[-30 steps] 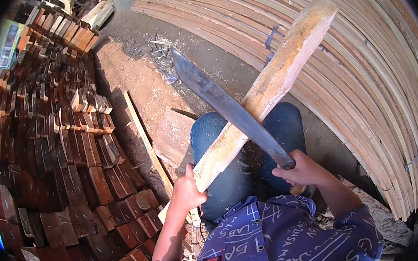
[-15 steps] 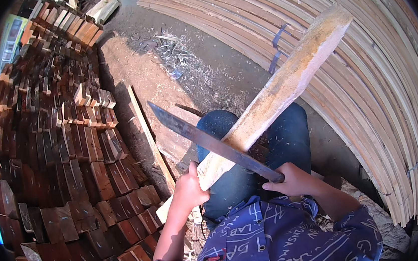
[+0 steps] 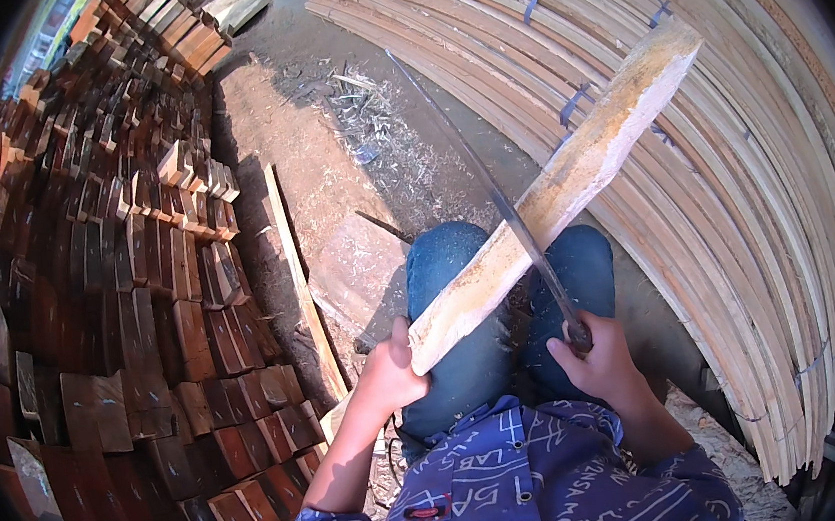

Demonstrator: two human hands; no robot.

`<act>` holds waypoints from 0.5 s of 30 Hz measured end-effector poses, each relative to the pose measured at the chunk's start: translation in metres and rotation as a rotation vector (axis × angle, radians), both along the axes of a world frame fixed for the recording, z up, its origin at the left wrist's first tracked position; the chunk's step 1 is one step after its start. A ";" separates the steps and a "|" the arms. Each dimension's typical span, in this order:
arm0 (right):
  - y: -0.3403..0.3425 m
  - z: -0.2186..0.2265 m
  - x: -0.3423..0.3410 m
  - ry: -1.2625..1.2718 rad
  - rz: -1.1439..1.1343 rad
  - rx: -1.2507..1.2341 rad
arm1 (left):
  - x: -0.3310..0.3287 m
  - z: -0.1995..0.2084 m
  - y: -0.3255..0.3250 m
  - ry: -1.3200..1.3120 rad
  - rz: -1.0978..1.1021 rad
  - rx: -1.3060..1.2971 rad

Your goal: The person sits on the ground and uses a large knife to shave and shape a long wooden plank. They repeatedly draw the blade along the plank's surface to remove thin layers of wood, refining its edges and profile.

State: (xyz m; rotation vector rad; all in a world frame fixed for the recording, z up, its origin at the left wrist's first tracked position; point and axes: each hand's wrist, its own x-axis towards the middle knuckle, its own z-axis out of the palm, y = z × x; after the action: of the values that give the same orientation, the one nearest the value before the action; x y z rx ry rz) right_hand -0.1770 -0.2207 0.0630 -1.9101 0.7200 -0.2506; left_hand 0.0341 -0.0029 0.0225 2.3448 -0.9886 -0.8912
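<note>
A long pale wooden plank [image 3: 571, 180] slants across my knees, its near end at my left hand [image 3: 394, 371] and its far end up at the right. The left fingers are closed round that near end, thumb up along its edge. My right hand [image 3: 598, 359] is wrapped round the handle of a machete [image 3: 493, 191]. Its long dark blade crosses over the plank, edge-on to me, with the tip pointing up and away. Whether the blade touches the wood I cannot tell.
Stacked dark wooden blocks [image 3: 132, 318] fill the left side. Long bundled strips [image 3: 733, 200] with blue ties curve along the right. Wood shavings [image 3: 369, 119] litter the ground ahead. A thin lath [image 3: 298, 272] and a flat board [image 3: 358, 266] lie left of my knees.
The machete has swung from pointing up-left, broad side showing, to a steeper, edge-on line farther right. My right hand has shifted slightly right, and the left has moved slightly right.
</note>
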 end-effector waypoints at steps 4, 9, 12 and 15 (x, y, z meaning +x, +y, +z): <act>0.000 0.002 0.008 0.026 -0.040 -0.320 | -0.022 0.014 -0.011 -0.109 0.026 -0.003; -0.018 0.004 0.034 0.104 0.105 -0.727 | -0.039 0.020 -0.016 -0.121 0.102 -0.122; -0.033 -0.004 0.052 0.245 0.134 -0.923 | -0.037 0.021 -0.013 -0.162 0.111 -0.096; -0.051 -0.005 0.067 0.090 0.143 -0.971 | -0.036 0.013 -0.005 -0.181 0.131 -0.088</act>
State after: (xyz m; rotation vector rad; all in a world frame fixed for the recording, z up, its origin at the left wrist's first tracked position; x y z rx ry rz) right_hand -0.1104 -0.2712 0.0584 -2.8941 0.5479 -0.4846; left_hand -0.0022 -0.0078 0.0359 2.4151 -0.9108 -0.5825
